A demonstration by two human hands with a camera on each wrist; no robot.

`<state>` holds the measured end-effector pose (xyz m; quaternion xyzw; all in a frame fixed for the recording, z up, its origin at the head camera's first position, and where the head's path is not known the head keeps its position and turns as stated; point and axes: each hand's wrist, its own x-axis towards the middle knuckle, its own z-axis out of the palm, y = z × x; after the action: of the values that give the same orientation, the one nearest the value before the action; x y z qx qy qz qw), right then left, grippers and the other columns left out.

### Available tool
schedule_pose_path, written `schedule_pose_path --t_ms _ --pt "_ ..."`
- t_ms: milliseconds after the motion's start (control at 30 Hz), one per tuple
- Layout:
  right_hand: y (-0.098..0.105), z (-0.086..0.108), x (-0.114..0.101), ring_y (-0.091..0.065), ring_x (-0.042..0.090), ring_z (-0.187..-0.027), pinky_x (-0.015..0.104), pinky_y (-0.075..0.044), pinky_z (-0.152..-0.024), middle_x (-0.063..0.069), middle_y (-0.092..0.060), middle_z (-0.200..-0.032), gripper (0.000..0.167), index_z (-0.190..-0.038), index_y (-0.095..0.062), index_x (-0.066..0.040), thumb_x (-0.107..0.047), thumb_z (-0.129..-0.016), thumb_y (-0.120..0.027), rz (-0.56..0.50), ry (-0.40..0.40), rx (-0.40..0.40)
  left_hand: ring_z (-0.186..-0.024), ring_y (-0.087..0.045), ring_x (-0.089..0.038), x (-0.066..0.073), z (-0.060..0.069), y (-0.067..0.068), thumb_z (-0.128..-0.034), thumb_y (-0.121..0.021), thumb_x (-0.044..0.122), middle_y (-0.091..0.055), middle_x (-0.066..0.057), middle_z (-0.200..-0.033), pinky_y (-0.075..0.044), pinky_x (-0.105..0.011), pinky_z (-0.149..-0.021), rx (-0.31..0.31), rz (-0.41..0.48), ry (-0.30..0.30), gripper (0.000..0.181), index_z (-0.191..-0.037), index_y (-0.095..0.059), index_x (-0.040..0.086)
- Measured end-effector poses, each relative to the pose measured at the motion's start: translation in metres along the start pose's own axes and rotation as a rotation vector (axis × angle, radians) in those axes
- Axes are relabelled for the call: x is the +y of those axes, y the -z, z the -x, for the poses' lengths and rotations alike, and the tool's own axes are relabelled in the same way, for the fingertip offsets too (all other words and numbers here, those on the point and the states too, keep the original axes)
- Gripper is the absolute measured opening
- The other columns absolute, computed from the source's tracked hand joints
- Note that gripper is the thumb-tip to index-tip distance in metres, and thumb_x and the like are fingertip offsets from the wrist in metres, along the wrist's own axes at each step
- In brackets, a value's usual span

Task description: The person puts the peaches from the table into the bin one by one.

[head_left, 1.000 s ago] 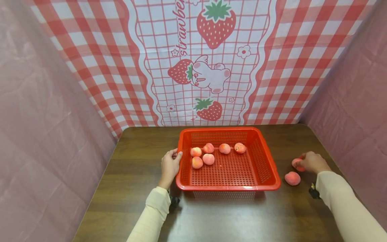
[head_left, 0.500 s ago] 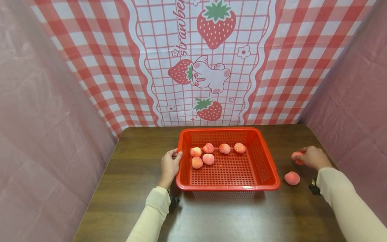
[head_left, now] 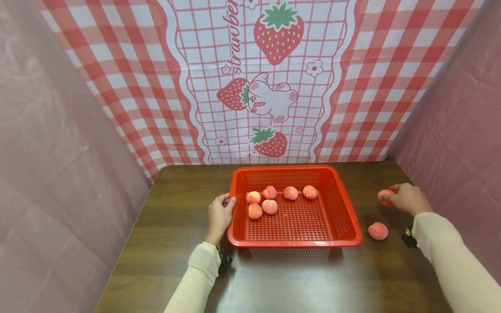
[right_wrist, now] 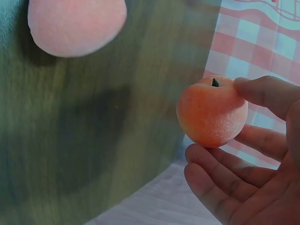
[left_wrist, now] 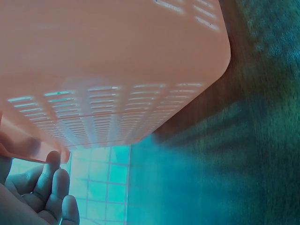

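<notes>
A red plastic basket (head_left: 295,244) with perforated walls stands on the table with several peaches (head_left: 269,207) inside, mostly toward its left and back. My left hand (head_left: 220,217) grips the basket's left rim; in the left wrist view its fingers (left_wrist: 60,185) curl beneath the rim beside the slotted wall. To the right of the basket, my right hand (head_left: 411,199) pinches a peach (right_wrist: 213,112) with a small green stem between thumb and fingers. The right wrist view shows that peach held above the table. Another peach (head_left: 378,231) lies on the table nearer the basket's front right corner.
The brown wooden table (head_left: 168,243) extends left and in front of the basket. A red-and-white checked cloth (head_left: 148,87) with strawberry prints hangs behind it. Pink curtains (head_left: 462,143) enclose both sides, the right one close to the right forearm.
My right hand has lifted its peach from the table and moved slightly toward the back. The left hand stays on the basket's rim.
</notes>
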<state>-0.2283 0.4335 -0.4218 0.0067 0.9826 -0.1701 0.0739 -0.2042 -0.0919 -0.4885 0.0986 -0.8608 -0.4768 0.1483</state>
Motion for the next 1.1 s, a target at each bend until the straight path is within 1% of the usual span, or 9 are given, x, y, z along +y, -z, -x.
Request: schedule_pose_path --t_ms 167,267,467,600,767,900,1100 --pt "0.006 -0.004 0.002 -0.054 0.058 -0.101 0.060 -0.046 -0.079 0.031 -0.067 -0.103 0.066 -0.118 -0.056 0.016 -0.045 -0.093 -0.059 0.006 0.017 0.038 -0.089 -0.067 -0.028 -0.001 0.000 0.000 -0.0915 -0.067 0.022 -0.072 -0.015 -0.098 -0.054 -0.043 -0.084 0.003 0.000 -0.004 0.033 -0.117 -0.069 0.000" --pt "0.010 -0.005 0.002 -0.054 0.059 -0.100 0.061 -0.046 -0.079 0.033 -0.065 -0.106 0.067 -0.118 -0.056 0.016 -0.047 -0.094 -0.057 0.011 0.032 0.059 -0.089 -0.067 -0.028 -0.002 0.000 0.000 -0.0915 -0.067 0.021 -0.071 -0.015 -0.098 -0.054 -0.043 -0.084 0.004 0.001 -0.003 0.033 -0.117 -0.069 0.000" --pt "0.015 -0.007 -0.004 -0.054 0.060 -0.099 0.063 -0.044 -0.081 0.033 -0.065 -0.105 0.071 -0.118 -0.057 0.014 -0.052 -0.094 -0.054 0.022 0.059 0.100 -0.089 -0.067 -0.028 -0.003 0.000 0.000 -0.0913 -0.068 0.021 -0.071 -0.015 -0.097 -0.054 -0.043 -0.084 0.010 0.005 -0.011 0.032 -0.116 -0.069 0.000" --pt "0.018 -0.008 -0.009 -0.052 0.060 -0.101 0.065 -0.043 -0.084 0.035 -0.063 -0.109 0.075 -0.122 -0.054 0.015 -0.055 -0.095 -0.052 0.029 0.056 0.095 -0.088 -0.068 -0.028 -0.003 0.001 0.000 -0.0910 -0.068 0.021 -0.072 -0.015 -0.097 -0.054 -0.043 -0.084 0.013 0.005 -0.016 0.032 -0.115 -0.070 0.000" --pt "0.020 -0.009 -0.013 -0.055 0.057 -0.100 0.064 -0.044 -0.083 0.036 -0.061 -0.113 0.077 -0.126 -0.051 0.014 -0.056 -0.095 -0.050 0.019 0.048 0.080 -0.089 -0.068 -0.028 -0.003 0.001 0.000 -0.0913 -0.067 0.022 -0.072 -0.015 -0.098 -0.054 -0.043 -0.084 0.005 0.002 -0.008 0.033 -0.117 -0.069 0.001" --pt "0.021 -0.011 -0.016 -0.057 0.054 -0.098 0.063 -0.044 -0.082 0.035 -0.062 -0.112 0.077 -0.127 -0.052 0.014 -0.056 -0.095 -0.050 0.018 0.064 0.097 -0.090 -0.067 -0.028 -0.002 0.001 0.000 -0.0917 -0.067 0.022 -0.072 -0.015 -0.099 -0.054 -0.043 -0.085 0.000 0.001 0.002 0.034 -0.117 -0.069 0.001" --pt "0.023 -0.012 -0.023 -0.058 0.052 -0.095 0.064 -0.044 -0.082 0.034 -0.064 -0.109 0.076 -0.125 -0.054 0.012 -0.057 -0.093 -0.053 0.010 0.071 0.133 -0.091 -0.067 -0.028 -0.002 0.000 0.000 -0.0918 -0.067 0.023 -0.072 -0.015 -0.099 -0.054 -0.043 -0.085 0.000 0.005 0.003 0.034 -0.117 -0.069 0.001"
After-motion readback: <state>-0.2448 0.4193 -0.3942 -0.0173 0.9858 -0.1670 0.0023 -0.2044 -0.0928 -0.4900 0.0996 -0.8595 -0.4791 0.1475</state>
